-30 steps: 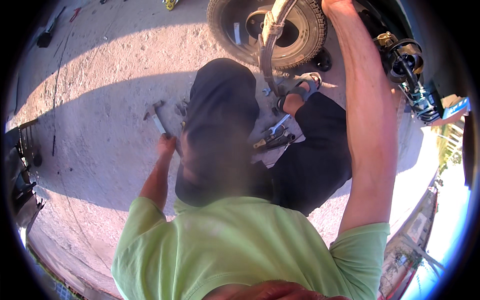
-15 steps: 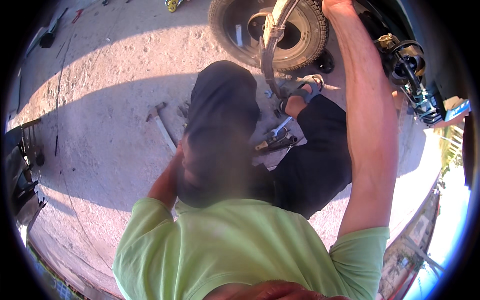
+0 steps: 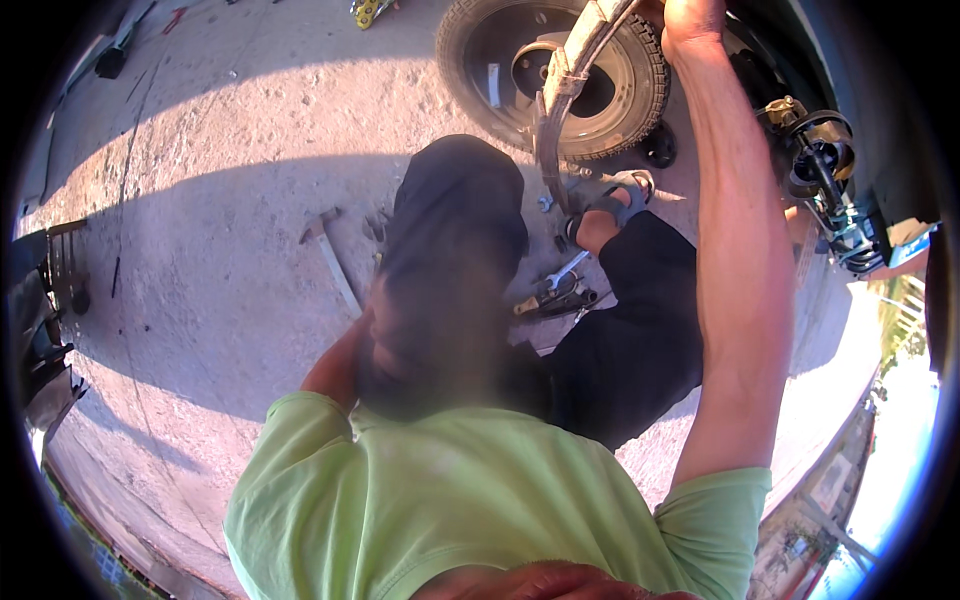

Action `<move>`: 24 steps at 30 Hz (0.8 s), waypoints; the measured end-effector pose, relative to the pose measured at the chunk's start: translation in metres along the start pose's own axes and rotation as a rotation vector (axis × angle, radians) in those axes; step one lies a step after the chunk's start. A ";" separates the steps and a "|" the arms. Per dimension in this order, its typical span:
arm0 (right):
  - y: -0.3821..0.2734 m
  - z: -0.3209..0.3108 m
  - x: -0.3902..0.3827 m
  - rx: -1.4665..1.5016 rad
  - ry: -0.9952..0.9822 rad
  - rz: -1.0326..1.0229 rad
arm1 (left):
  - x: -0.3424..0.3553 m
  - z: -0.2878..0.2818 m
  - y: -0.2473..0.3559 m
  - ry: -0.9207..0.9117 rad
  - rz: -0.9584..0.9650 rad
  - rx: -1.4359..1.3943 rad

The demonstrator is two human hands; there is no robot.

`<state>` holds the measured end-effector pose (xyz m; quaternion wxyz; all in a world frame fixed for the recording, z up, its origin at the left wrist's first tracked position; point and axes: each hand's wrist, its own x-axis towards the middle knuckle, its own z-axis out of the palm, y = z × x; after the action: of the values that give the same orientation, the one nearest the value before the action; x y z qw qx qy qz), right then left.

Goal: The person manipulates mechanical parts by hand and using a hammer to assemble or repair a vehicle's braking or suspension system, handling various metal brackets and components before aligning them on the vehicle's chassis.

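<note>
My right hand (image 3: 692, 22) is raised to the picture's top edge, beside a curved rusty metal bar (image 3: 560, 85) that hangs in front of a tyre (image 3: 640, 100). Its fingers curl there, but what they hold is cut off. My left arm is bent close to my body. My left hand (image 3: 352, 335) lies by my dark-trousered knee (image 3: 455, 215) and is mostly hidden. I squat in a green shirt, and my sandalled foot (image 3: 612, 205) rests under the bar. A hammer (image 3: 330, 262) lies on the concrete to the left of my knee.
Several spanners (image 3: 560, 288) lie on the concrete between my legs. A vehicle's axle and spring parts (image 3: 828, 175) stick out at the right. Dark machinery (image 3: 45, 300) stands at the left edge. The rough concrete floor (image 3: 200, 150) is half in shadow.
My left hand has drawn back from the ground near the hammer toward my body. My right arm has stayed raised at the bar.
</note>
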<state>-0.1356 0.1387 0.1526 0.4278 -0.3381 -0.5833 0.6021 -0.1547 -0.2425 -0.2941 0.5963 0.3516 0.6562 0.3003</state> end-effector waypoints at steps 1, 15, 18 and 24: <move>0.000 -0.003 0.002 0.029 -0.002 0.031 | -0.001 0.002 0.002 -0.009 0.005 0.000; -0.002 0.008 -0.003 0.089 0.056 0.012 | -0.059 -0.051 -0.120 0.177 -0.125 0.173; 0.000 0.006 0.000 0.120 0.017 0.036 | -0.075 -0.061 -0.171 0.237 -0.158 0.241; 0.002 -0.011 0.000 -0.187 0.062 0.070 | -0.081 -0.068 -0.231 0.307 -0.171 0.338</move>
<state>-0.1258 0.1429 0.1494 0.3909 -0.4151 -0.6112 0.5490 -0.2426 -0.4391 -0.4285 0.4455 0.3398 0.8074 0.1848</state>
